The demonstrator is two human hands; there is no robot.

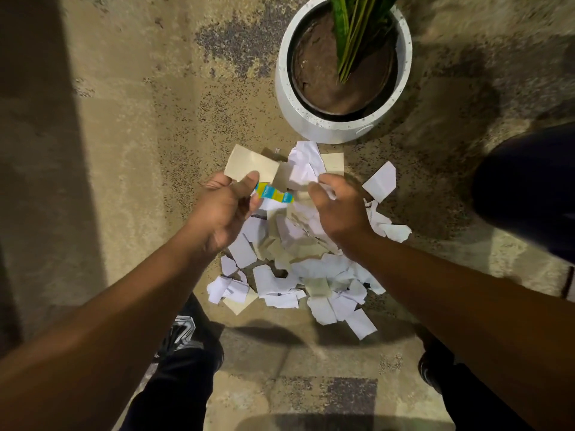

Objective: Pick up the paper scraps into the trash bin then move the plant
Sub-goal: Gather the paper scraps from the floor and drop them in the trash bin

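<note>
while the paper scraps (295, 269) lie heaped on the floor (124, 150) at the centre of the frame, the left hand (225, 209) pinches a beige scrap (250, 163) between thumb and fingers. the right hand (337, 209) curls its fingers around a crumpled white scrap (303, 166). the plant (354, 29) stands in its white pot (311, 119) at upper centre, just beyond the heap.
</note>
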